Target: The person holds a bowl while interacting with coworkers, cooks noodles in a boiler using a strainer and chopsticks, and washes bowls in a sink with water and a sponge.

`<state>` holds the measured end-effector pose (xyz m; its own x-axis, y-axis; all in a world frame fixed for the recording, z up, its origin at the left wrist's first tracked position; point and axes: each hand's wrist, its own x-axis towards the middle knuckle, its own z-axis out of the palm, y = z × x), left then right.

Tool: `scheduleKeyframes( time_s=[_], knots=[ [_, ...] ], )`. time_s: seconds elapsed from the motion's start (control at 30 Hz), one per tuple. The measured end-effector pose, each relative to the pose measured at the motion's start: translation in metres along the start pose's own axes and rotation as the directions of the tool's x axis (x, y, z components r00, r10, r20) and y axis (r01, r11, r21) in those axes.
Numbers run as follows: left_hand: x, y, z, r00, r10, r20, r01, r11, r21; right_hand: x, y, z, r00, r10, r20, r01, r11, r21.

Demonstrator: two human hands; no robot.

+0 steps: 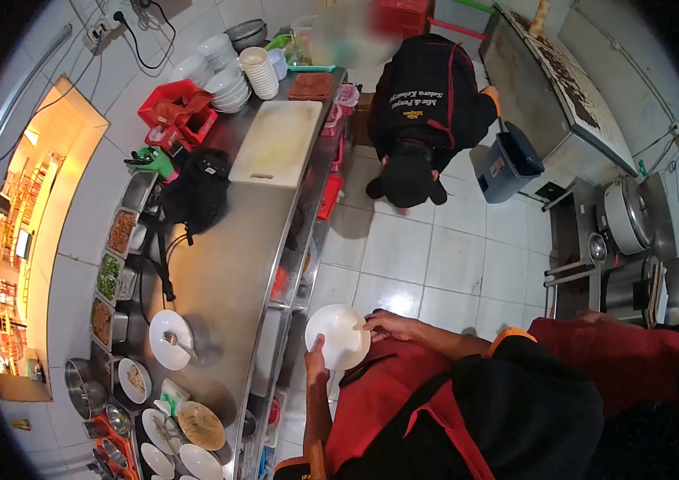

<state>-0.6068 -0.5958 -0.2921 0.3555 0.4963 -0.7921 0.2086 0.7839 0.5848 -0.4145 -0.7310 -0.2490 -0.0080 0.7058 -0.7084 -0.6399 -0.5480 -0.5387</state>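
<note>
A round white plate (338, 340) is held in front of my red apron, over the tiled floor beside the counter. My left hand (317, 364) grips its lower left rim, with the thumb on the near edge. At the right rim my right hand (390, 326) has its fingers closed on the edge; part of these fingers is hidden. On the steel counter to the left lies another white plate (165, 352) with a fork and other cutlery on it.
A steel counter (219, 240) carries a cutting board (275, 144), stacked bowls (259, 74), a black bag (198, 188), food trays (121, 232) and used dishes (201, 426). A co-worker (427, 96) bends over ahead, near a grey bin (507, 164). A rice cooker (627, 214) stands right.
</note>
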Motion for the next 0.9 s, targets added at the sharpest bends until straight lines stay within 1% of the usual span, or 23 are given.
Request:
scheduleKeyframes(
  time_s=[0.03, 0.07, 0.13, 0.2, 0.27, 0.3, 0.33, 0.43, 0.53, 0.57, 0.63, 0.7, 0.8, 0.83, 0.87, 0.9],
  knots=[
    [0.005, -0.004, -0.004, 0.998, 0.021, 0.053, -0.019, 0.999, -0.041, 0.0, 0.0, 0.0, 1.0, -0.006, 0.012, 0.006, 1.0, -0.001],
    [0.01, -0.011, -0.012, 0.998, 0.031, 0.057, -0.029, 0.999, -0.043, 0.001, 0.003, 0.0, 1.0, -0.015, 0.013, 0.015, 1.0, -0.007],
    [0.027, -0.018, -0.017, 0.995, -0.01, 0.103, 0.019, 0.996, -0.09, 0.007, 0.004, -0.008, 0.999, 0.04, 0.018, -0.038, 0.997, -0.07],
    [0.026, -0.016, -0.014, 0.994, 0.072, 0.086, -0.07, 0.997, -0.024, 0.013, 0.007, -0.011, 0.995, -0.013, 0.096, 0.013, 1.0, 0.004],
    [0.018, -0.006, -0.008, 0.999, 0.034, 0.041, -0.033, 0.999, -0.021, 0.006, -0.001, -0.005, 0.999, -0.019, 0.034, 0.02, 1.0, -0.02],
    [0.023, -0.008, -0.01, 0.997, 0.064, 0.049, -0.065, 0.998, 0.008, 0.009, 0.0, -0.007, 1.0, -0.017, 0.002, 0.017, 0.998, -0.059],
    [0.026, -0.008, -0.011, 0.996, 0.069, 0.061, -0.069, 0.998, 0.01, 0.011, 0.0, -0.009, 1.0, -0.027, -0.007, 0.027, 0.998, -0.061],
    [0.032, -0.008, -0.008, 0.993, 0.075, 0.091, -0.074, 0.997, -0.009, 0.016, -0.002, -0.014, 0.996, -0.014, -0.091, -0.003, 0.982, -0.187],
    [0.025, -0.003, -0.004, 0.99, 0.105, 0.09, -0.102, 0.994, -0.028, 0.014, -0.006, -0.013, 0.995, -0.015, -0.097, -0.003, 0.983, -0.186],
    [0.022, 0.0, -0.004, 0.99, 0.076, 0.116, -0.072, 0.997, -0.043, 0.011, -0.007, -0.011, 0.995, -0.02, -0.096, 0.001, 0.983, -0.184],
    [0.015, 0.007, 0.005, 0.986, 0.051, 0.157, -0.043, 0.998, -0.054, 0.002, -0.014, -0.01, 0.998, -0.021, -0.056, 0.016, 0.997, -0.073],
    [0.006, 0.015, 0.015, 0.937, 0.209, 0.28, -0.177, 0.975, -0.135, 0.007, -0.01, -0.015, 0.998, -0.032, -0.062, 0.028, 0.998, -0.06],
    [0.026, 0.009, 0.006, 0.915, 0.215, 0.342, -0.181, 0.975, -0.129, 0.009, -0.006, -0.018, 0.995, -0.075, -0.072, 0.072, 0.996, -0.053],
    [0.014, 0.016, 0.01, 0.945, 0.146, 0.292, -0.124, 0.988, -0.09, 0.009, -0.006, -0.018, 0.993, -0.095, -0.064, 0.091, 0.994, -0.062],
    [0.017, 0.016, 0.01, 0.941, 0.133, 0.31, -0.118, 0.991, -0.069, 0.011, -0.004, -0.019, 0.991, -0.106, -0.081, 0.103, 0.994, -0.042],
    [0.019, 0.016, 0.008, 0.938, 0.148, 0.312, -0.128, 0.988, -0.083, 0.014, -0.004, -0.02, 0.992, -0.113, -0.063, 0.108, 0.991, -0.075]
  ],
)
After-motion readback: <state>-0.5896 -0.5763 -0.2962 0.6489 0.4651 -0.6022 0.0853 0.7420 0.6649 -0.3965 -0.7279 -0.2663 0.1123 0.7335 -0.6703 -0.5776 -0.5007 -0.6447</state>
